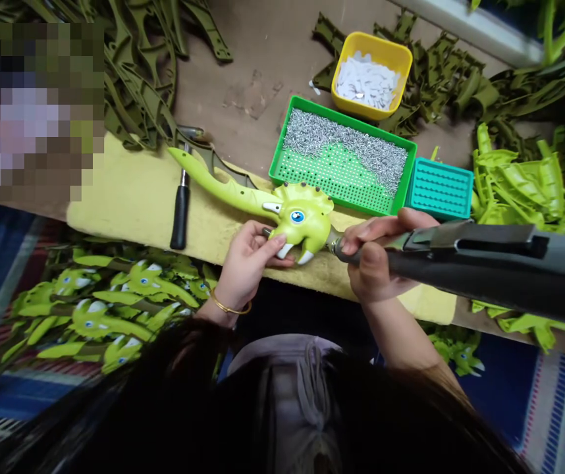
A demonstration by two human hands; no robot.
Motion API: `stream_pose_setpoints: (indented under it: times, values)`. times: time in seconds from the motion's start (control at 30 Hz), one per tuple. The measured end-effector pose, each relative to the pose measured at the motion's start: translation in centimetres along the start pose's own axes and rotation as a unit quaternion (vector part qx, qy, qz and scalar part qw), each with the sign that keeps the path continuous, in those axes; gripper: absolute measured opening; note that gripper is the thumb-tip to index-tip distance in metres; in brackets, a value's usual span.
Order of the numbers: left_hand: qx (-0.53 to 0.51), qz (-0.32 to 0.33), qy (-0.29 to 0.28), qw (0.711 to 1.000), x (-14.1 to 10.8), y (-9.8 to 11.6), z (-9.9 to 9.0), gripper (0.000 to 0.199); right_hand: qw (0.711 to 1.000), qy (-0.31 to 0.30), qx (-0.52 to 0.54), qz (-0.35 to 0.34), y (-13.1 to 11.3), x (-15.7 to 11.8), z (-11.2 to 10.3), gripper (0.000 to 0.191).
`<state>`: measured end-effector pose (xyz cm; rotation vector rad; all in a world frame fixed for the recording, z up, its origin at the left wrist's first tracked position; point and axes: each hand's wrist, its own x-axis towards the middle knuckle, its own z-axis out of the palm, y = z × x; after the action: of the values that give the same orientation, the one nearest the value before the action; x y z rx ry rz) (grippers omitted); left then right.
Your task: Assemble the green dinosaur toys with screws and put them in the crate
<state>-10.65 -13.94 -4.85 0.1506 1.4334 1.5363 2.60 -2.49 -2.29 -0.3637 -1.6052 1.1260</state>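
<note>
Above the yellow cloth (129, 191) along the worktop's (257, 39) near edge, a lime-green triceratops-head toy piece (307, 220) sits in the left hand (243, 263), whose fingers pinch its near left side. The right hand (378, 260) has its fingers curled around a dark power screwdriver (480, 270), the tip at the piece's right side; whether they touch cannot be told. Just beyond is a green basket (332, 181) of screws, with a teal box (441, 187) on its right; a black-handled hammer (180, 214) lies left.
</note>
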Motion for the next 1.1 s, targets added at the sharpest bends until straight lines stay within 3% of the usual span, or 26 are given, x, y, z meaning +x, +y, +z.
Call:
stream_pose_setpoints:
  times: [0.13, 0.2, 0.3, 0.43, 0.53, 0.8, 0.97, 1.1]
  values:
    - [-0.009, -0.008, -0.015, 1.000, 0.0, -0.4, 0.3, 0.051, 0.999, 0.029, 0.030, -0.015, -0.5, 2.1, 0.2, 0.039]
    - [-0.007, -0.015, -0.024, 1.000, 0.1, -0.7, 0.4, 0.052, 0.992, 0.109, 0.038, -0.044, 0.5, 4.3, 0.4, 0.027]
    - [0.002, -0.011, -0.027, 1.000, 0.4, -1.0, 0.5, 0.053, 0.969, 0.234, 0.003, -0.075, 4.3, 7.6, 0.6, 0.026]
    - [0.008, -0.012, -0.027, 1.000, 0.4, -1.1, 0.6, 0.054, 0.980, 0.181, -0.066, 0.041, 9.8, 9.0, 0.1, 0.040]
    - [0.009, -0.015, -0.026, 1.000, 0.4, -1.1, 0.5, 0.055, 0.983, 0.160, -0.066, 0.063, 11.4, 8.6, -0.1, 0.041]
    - [-0.005, -0.021, -0.034, 0.999, 0.5, -1.2, 0.4, 0.053, 0.977, 0.200, -0.076, 0.013, 9.9, 8.1, 0.7, 0.028]
    - [-0.004, -0.021, -0.038, 0.999, 0.5, -1.1, 0.4, 0.055, 0.979, 0.187, -0.077, 0.006, 9.6, 8.6, 0.6, 0.025]
    - [-0.010, -0.023, -0.037, 0.999, 0.6, -1.2, 0.4, 0.055, 0.975, 0.215, -0.025, -0.054, 6.3, 8.8, 0.7, 0.024]
